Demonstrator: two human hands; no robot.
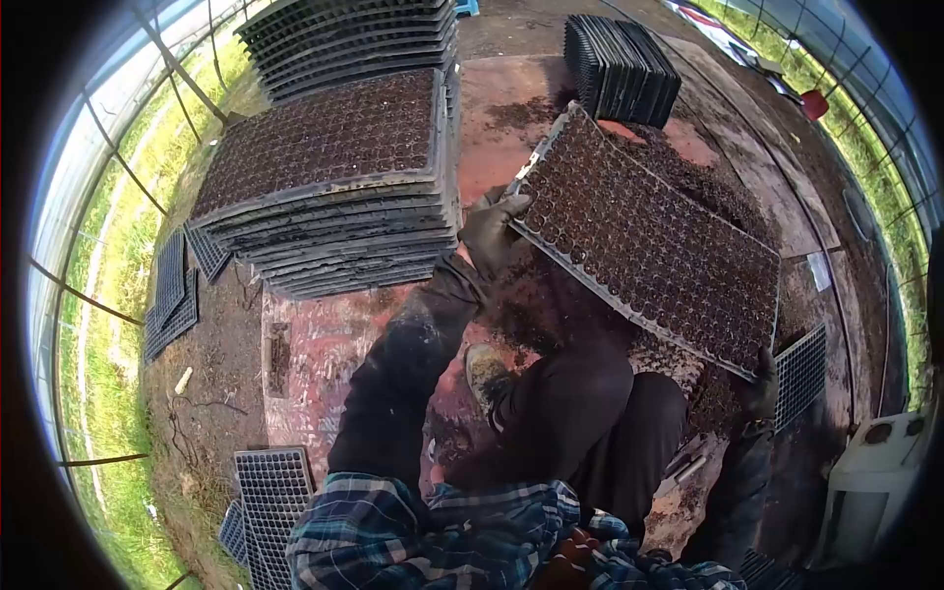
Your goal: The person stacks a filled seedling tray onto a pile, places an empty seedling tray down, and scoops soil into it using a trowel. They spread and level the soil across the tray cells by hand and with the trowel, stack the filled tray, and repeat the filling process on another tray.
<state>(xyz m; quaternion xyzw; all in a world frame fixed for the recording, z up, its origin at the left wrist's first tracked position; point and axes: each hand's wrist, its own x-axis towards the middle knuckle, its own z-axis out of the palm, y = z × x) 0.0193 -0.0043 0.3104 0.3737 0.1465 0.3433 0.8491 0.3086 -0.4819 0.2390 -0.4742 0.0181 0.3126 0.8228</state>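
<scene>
A seedling tray (649, 236) filled with dark soil is tilted in front of me, held at two ends. My left hand (495, 234), in a dark glove, grips its left edge with the thumb on top. At the tray's lower right corner is my right hand (759, 385), also gloved and closed on the edge; its fingers are partly hidden in shadow. Left of the held tray stands a tall stack of soil-filled trays (344, 231), close to my left hand.
Behind are another tall tray stack (344, 44) and a bundle of black trays (621, 71). Empty trays lie at the lower left (270, 506), far left (169, 295) and right (801, 374). A pale machine (870, 472) stands at the right. Loose soil covers parts of the reddish floor sheet (324, 344).
</scene>
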